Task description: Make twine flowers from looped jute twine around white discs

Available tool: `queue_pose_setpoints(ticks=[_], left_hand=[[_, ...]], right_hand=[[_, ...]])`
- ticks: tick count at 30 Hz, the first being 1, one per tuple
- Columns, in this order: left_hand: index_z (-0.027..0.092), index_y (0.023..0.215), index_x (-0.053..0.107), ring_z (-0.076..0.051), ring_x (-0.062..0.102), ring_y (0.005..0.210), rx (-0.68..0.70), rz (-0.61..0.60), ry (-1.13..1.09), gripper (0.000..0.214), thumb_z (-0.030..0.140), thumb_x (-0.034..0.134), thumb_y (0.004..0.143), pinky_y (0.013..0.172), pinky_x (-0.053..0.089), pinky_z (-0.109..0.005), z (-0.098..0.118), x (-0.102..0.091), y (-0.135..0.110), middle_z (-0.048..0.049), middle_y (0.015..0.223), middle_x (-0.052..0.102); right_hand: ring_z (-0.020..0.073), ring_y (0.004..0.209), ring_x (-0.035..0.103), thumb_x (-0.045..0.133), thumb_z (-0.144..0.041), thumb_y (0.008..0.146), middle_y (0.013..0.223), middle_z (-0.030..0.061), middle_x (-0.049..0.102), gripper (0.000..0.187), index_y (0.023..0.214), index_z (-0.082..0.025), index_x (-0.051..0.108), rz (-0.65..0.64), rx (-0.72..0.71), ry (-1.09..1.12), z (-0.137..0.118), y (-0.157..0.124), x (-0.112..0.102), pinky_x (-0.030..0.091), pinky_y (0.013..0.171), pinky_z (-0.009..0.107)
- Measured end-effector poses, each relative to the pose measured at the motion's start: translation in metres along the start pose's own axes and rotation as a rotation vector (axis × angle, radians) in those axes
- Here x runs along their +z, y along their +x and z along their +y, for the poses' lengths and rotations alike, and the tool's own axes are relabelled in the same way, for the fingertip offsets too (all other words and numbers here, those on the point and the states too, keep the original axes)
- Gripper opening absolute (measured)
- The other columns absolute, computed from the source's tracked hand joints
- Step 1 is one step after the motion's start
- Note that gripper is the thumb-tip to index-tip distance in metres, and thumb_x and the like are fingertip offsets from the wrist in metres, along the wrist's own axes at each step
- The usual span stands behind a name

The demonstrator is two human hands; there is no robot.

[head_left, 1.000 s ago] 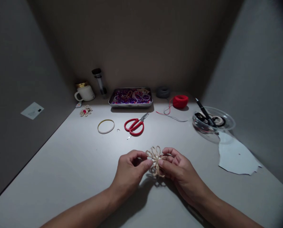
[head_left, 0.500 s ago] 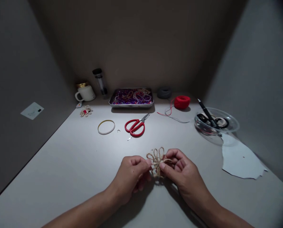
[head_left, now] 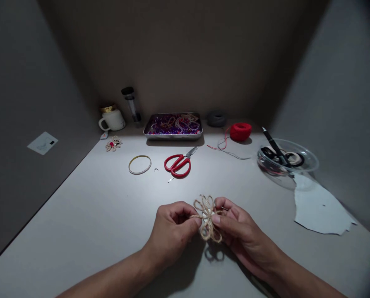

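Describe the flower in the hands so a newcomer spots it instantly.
On the pale table, look to the near side, where the left hand and right hand are close together. Both hold a looped, tan twine flower. Unlike the similar second flower in front of the white mug, it shows no red centre.

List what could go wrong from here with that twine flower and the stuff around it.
1. The left hand and right hand both pinch the twine flower; uneven pulling might distort its loops.
2. The loose red thread and grey thread lie close together and could tangle.
3. The pen sticks up past the clear dish's rim, so a bump might tip it out.
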State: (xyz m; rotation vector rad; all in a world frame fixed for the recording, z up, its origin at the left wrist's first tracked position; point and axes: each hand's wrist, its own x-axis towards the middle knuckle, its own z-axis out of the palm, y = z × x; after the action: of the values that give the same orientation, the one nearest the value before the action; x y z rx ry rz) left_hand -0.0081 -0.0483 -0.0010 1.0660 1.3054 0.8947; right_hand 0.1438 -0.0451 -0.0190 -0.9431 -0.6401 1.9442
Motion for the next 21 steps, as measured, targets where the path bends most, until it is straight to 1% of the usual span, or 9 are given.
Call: queue_pose_setpoints(ticks=[3,7,9,13,18,21], left_hand=[[0.012,0.06,0.057,-0.006,0.036,0.039,-0.038,-0.066,0.003,0.007,0.019,0.056,0.061,0.038,0.028,-0.018,-0.002,-0.001,0.003,0.0046,0.044,0.047],[0.01,0.067,0.061,-0.007,0.037,0.042,-0.049,-0.191,-0.028,0.012,0.017,0.053,0.06,0.04,0.028,-0.019,-0.003,-0.003,0.004,0.0023,0.049,0.049],[0.01,0.069,0.06,-0.007,0.038,0.043,-0.047,-0.212,-0.044,0.013,0.019,0.055,0.061,0.041,0.028,-0.019,-0.003,-0.003,0.004,0.0016,0.051,0.051],[0.011,0.062,0.057,-0.005,0.037,0.041,-0.066,-0.145,-0.03,0.008,0.019,0.056,0.062,0.04,0.028,-0.018,-0.002,-0.001,0.005,0.0031,0.049,0.049],[0.013,0.056,0.054,-0.005,0.037,0.04,-0.077,-0.106,-0.034,0.007,0.019,0.057,0.058,0.038,0.028,-0.018,0.0,0.001,0.004,0.0038,0.045,0.049],[0.014,0.056,0.052,-0.005,0.037,0.038,-0.09,-0.085,-0.045,0.01,0.022,0.058,0.057,0.037,0.028,-0.018,0.0,0.002,0.004,0.0043,0.044,0.048]], right_hand=[[0.0078,0.05,0.051,0.077,-0.025,0.06,0.057,-0.0056,0.055,0.034,0.073,-0.018,0.046,0.046,-0.057,-0.078,0.002,0.002,0.0,0.039,0.05,0.02],[0.0073,0.049,0.049,0.078,-0.028,0.058,0.059,-0.0059,0.054,0.034,0.07,-0.019,0.047,0.12,-0.125,-0.183,0.002,0.002,0.002,0.038,0.048,0.02],[0.0068,0.049,0.047,0.078,-0.028,0.057,0.058,-0.0063,0.053,0.034,0.069,-0.019,0.047,0.135,-0.144,-0.22,0.001,0.001,0.004,0.037,0.046,0.019],[0.0075,0.051,0.046,0.076,-0.029,0.059,0.057,-0.0062,0.051,0.031,0.069,-0.019,0.048,0.104,-0.149,-0.264,0.003,-0.001,0.002,0.038,0.049,0.02],[0.0094,0.058,0.048,0.073,-0.028,0.064,0.064,-0.0019,0.055,0.026,0.074,-0.016,0.052,-0.06,-0.143,-0.221,0.006,0.0,-0.005,0.039,0.054,0.022],[0.0114,0.063,0.051,0.071,-0.028,0.065,0.072,0.001,0.057,0.026,0.08,-0.015,0.054,-0.093,-0.139,-0.158,0.005,0.0,-0.006,0.042,0.058,0.024]])
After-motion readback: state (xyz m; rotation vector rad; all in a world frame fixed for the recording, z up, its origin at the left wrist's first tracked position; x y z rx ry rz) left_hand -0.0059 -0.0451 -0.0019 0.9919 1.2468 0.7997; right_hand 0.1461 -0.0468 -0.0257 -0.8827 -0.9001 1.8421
